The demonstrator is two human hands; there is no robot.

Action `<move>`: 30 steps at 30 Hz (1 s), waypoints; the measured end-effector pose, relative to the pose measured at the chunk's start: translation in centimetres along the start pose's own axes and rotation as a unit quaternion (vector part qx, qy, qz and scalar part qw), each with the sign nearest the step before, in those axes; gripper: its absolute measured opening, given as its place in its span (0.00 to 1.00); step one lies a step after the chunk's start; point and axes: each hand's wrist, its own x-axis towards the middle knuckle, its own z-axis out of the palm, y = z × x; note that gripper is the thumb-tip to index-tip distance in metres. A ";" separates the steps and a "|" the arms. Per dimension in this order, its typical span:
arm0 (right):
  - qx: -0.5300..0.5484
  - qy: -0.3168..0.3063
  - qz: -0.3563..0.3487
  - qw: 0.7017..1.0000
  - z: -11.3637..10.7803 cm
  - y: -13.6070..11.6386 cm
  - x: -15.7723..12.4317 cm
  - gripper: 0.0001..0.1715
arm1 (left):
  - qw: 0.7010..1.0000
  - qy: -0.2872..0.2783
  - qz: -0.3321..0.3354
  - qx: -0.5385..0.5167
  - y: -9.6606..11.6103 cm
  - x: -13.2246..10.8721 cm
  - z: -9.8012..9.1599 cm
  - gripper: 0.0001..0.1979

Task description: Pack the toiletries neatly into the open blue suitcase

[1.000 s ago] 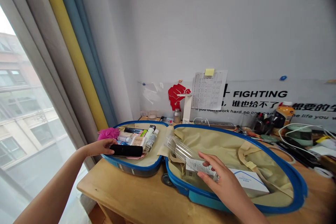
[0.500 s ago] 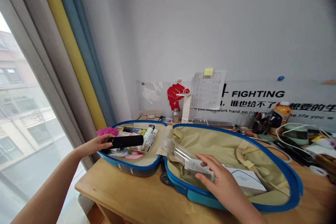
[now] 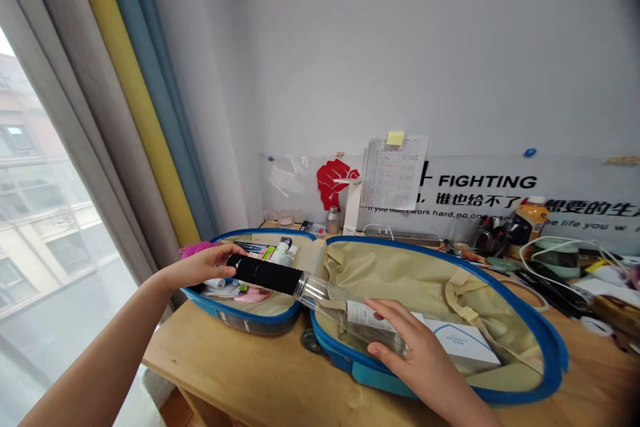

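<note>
My left hand (image 3: 207, 265) grips one end of a long black cylinder (image 3: 270, 275) with a ribbed-looking surface. A clear plastic bottle (image 3: 345, 307) with a white printed label is in my right hand (image 3: 413, 333), thumb and fingers around its lower end. The cylinder's right end meets the bottle's left end, the two roughly in line; whether it sits inside is hard to tell. Both are held above an open blue suitcase (image 3: 350, 367) with a beige lining.
In the suitcase's left half lie tubes (image 3: 281, 250), a pink puff (image 3: 195, 249) and small items; a white box (image 3: 463, 340) lies in the right half. The wooden table (image 3: 220, 347) also bears a lamp (image 3: 353, 207), an orange-labelled bottle (image 3: 527, 220), pens and cables. Curtains hang left.
My left hand has moved right, bringing the black cylinder from above the suitcase's left half to the end of the clear bottle. My right hand has barely moved.
</note>
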 end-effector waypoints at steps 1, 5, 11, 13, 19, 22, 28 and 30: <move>0.006 0.006 -0.001 1.000 0.0 -0.1 -0.1 0.27 | 1.000 0.001 -0.001 -0.002 0.0 0.1 0.0 0.31; 0.062 0.064 -0.002 0.996 0.4 0.6 -0.4 0.24 | 1.000 0.020 -0.004 -0.016 -0.3 -0.2 0.0 0.35; 0.288 0.240 0.110 0.920 0.7 0.9 1.6 0.34 | 0.997 0.044 0.007 -0.067 -0.4 0.0 2.8 0.39; 0.338 0.265 0.114 0.896 0.5 -0.6 2.9 0.38 | 0.995 0.030 0.018 -0.088 0.1 0.8 5.0 0.38; 0.319 0.310 0.041 0.895 0.2 -4.9 5.7 0.36 | 0.988 -0.041 0.055 -0.135 2.8 3.2 10.9 0.32; 0.296 0.328 0.030 0.897 0.2 -5.0 6.0 0.34 | 0.984 -0.056 0.070 -0.151 3.6 3.7 12.4 0.32; 0.276 0.347 0.039 0.895 0.7 -3.9 5.6 0.32 | 0.976 -0.012 0.057 -0.211 4.2 3.7 14.2 0.33; 0.274 0.358 0.040 0.892 0.8 -3.7 5.5 0.32 | 0.973 0.010 0.050 -0.227 4.4 3.7 14.9 0.35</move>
